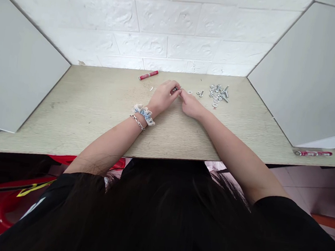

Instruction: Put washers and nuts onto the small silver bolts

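Head view: left hand [164, 95] grasps a small metal piece [175, 89], long axis unclear. Right hand [189, 103] meets it from four o'clock, its grip hidden; the bolt pile [219, 94], nearer this hand, lies at its two o'clock.

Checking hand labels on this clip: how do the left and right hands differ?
The left hand has a scrunchie and a chain bracelet at its wrist; the right hand has neither. The left hand curls around a small metal piece, while the right hand's fingertips are right beside it; whether they grip it is unclear. The left hand is nearer the red tube by the wall than the right hand. Both are ungloved.
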### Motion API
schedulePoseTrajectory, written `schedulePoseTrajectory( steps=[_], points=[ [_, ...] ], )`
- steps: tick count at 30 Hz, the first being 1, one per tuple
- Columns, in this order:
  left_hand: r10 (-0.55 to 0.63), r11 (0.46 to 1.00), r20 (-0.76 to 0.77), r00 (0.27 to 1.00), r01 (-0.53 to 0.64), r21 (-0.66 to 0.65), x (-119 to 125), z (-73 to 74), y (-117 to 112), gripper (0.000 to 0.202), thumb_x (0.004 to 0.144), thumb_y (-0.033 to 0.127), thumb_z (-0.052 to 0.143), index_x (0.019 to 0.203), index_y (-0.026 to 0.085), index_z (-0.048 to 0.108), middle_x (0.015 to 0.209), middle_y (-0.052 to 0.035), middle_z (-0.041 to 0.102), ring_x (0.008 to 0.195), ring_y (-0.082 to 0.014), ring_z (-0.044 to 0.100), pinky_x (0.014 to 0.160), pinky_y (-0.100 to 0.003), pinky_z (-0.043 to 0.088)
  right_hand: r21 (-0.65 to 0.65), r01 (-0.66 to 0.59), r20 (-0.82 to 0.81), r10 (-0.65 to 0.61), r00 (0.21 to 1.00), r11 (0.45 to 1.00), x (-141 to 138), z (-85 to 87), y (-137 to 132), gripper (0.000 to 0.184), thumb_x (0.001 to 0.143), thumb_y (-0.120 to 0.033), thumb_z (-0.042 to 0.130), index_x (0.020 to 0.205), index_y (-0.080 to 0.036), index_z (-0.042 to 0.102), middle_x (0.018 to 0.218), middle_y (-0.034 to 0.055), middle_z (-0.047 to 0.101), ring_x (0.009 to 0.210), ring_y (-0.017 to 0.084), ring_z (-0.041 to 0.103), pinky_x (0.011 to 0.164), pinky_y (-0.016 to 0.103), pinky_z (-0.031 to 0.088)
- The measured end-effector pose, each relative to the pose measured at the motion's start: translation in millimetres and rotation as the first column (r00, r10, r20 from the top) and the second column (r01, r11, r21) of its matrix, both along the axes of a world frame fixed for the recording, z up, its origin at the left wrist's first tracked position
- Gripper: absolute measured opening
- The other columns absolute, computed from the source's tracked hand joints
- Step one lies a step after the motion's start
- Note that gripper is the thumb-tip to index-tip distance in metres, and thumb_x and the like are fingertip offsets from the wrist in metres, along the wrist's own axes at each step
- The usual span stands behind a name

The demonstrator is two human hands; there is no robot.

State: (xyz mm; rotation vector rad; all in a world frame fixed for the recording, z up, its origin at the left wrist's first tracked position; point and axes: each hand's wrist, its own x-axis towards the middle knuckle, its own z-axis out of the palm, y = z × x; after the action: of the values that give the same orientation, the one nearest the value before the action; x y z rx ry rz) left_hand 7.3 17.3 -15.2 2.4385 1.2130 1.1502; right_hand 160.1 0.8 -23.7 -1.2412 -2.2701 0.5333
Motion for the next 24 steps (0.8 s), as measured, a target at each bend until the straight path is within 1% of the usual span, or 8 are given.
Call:
schedulePoseTrajectory(
  steps=[3,4,6,9,13,15,20,24],
  points=[
    [0.001,1.0,-0.004,1.0,-0.001,-0.004,-0.1,0.0,0.0,0.005,0.087,0.022,0.052,0.084,0.018,0.053,0.087,-0.0035,0.06,0.082,-0.0141,0.054,0.077,-0.029,0.044,-0.044,0.059,0.075,-0.056,0.996,0.997,-3.1,-0.1,-0.5,0.052,0.08,-0.011,0.03,0.131,-0.014,0.038,0.137,0.0124,0.048,0.126,0.029,0.044,0.108,0.067,0.011],
    [0.001,1.0,-0.005,1.0,-0.001,-0.005,-0.1,0.0,-0.4,0.005,0.087,0.022,0.052,0.084,0.018,0.053,0.087,-0.0035,0.06,0.081,-0.014,0.054,0.077,-0.029,0.044,-0.052,0.085,0.096,-0.08,0.992,0.995,-4.0,0.0,-1.2,0.052,0.081,-0.012,0.03,0.132,-0.015,0.037,0.137,0.0124,0.048,0.126,0.03,0.044,0.107,0.069,0.007],
    [0.0,1.0,-0.006,1.0,0.0,-0.005,0.0,0.1,-1.4,0.004,0.086,0.022,0.052,0.085,0.018,0.054,0.087,-0.0036,0.061,0.08,-0.0137,0.053,0.077,-0.028,0.044,-0.052,0.131,0.123,-0.124,0.985,0.99,-5.0,0.5,-2.8,0.049,0.083,-0.016,0.03,0.132,-0.017,0.038,0.135,0.0127,0.05,0.126,0.031,0.044,0.104,0.072,0.003],
    [0.0,1.0,-0.012,1.0,0.0,-0.004,0.2,0.5,-2.9,0.005,0.087,0.021,0.05,0.085,0.018,0.055,0.088,-0.0038,0.061,0.08,-0.0134,0.053,0.077,-0.028,0.045,-0.034,0.18,0.154,-0.173,0.973,0.983,-3.9,1.4,-4.6,0.045,0.087,-0.023,0.032,0.13,-0.018,0.041,0.136,0.0126,0.048,0.128,0.032,0.041,0.102,0.075,0.003],
    [0.003,1.0,-0.019,1.0,-0.003,-0.003,0.4,1.1,-3.6,0.006,0.087,0.02,0.05,0.087,0.018,0.055,0.087,-0.0037,0.06,0.08,-0.0135,0.053,0.076,-0.028,0.045,-0.063,0.226,0.243,-0.205,0.948,0.972,-1.0,1.2,-3.2,0.047,0.091,-0.032,0.03,0.135,-0.019,0.039,0.148,0.0137,0.031,0.137,0.033,0.027,0.103,0.074,0.002],
    [0.007,1.0,-0.023,1.0,-0.007,-0.009,0.4,1.3,-3.7,0.005,0.086,0.02,0.05,0.087,0.018,0.055,0.087,-0.0037,0.06,0.079,-0.0135,0.053,0.076,-0.028,0.044,-0.082,0.234,0.269,-0.205,0.941,0.969,-0.3,0.8,-1.9,0.048,0.092,-0.033,0.029,0.136,-0.019,0.037,0.15,0.0146,0.026,0.139,0.034,0.023,0.103,0.073,0.0],
    [0.004,1.0,-0.03,1.0,-0.004,-0.019,0.4,1.4,-3.3,0.004,0.086,0.019,0.05,0.087,0.018,0.055,0.085,-0.0036,0.06,0.08,-0.0138,0.053,0.078,-0.028,0.044,-0.091,0.233,0.296,-0.197,0.934,0.968,-1.3,1.9,-1.4,0.05,0.092,-0.034,0.027,0.139,-0.02,0.035,0.151,0.0135,0.023,0.14,0.035,0.021,0.104,0.072,0.001],
    [-0.002,1.0,-0.029,1.0,0.002,-0.005,0.4,0.0,-2.0,0.005,0.087,0.018,0.05,0.088,0.018,0.055,0.089,-0.0045,0.06,0.083,-0.014,0.054,0.079,-0.028,0.045,-0.121,0.277,0.311,-0.228,0.923,0.953,-1.3,1.0,-0.6,0.054,0.091,-0.042,0.029,0.14,-0.021,0.034,0.153,0.0113,0.021,0.141,0.036,0.016,0.106,0.07,0.001]
  ],
)
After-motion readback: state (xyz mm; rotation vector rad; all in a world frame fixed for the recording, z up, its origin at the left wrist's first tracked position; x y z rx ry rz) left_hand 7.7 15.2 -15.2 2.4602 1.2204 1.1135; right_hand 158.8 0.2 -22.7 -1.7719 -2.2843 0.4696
